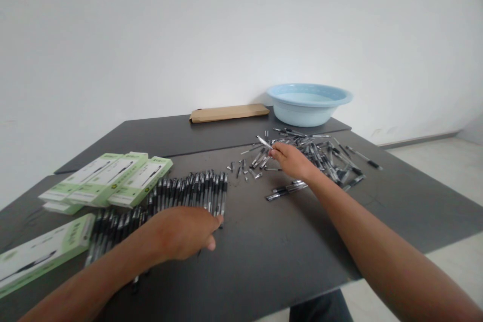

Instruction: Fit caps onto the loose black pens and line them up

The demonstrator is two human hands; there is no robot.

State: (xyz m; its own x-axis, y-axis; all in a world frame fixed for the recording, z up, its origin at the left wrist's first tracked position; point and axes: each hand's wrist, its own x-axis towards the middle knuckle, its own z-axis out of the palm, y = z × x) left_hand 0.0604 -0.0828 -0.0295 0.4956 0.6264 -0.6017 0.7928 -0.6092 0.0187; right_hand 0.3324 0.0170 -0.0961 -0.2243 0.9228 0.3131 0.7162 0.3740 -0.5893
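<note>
Green-and-white pen boxes (139, 181) lie at the left of the table (241, 271) (contents hidden from where I stand), and a pale-blue basin (302, 113) sits at the back, its bottom out of sight. The right hand (289, 158) pinches a slim pen (263, 141) beside the scattered pens (315, 156); the left hand (183, 231), loosely curled, lies over the near ends of the lined-up pens (188, 191), though whether it grips one I can't tell.

A big blue tub (302, 113) sits at the back of the dark counter (245, 256). Flat brown cardboard (229, 113) lies beside it, near a white wall (169, 35).
</note>
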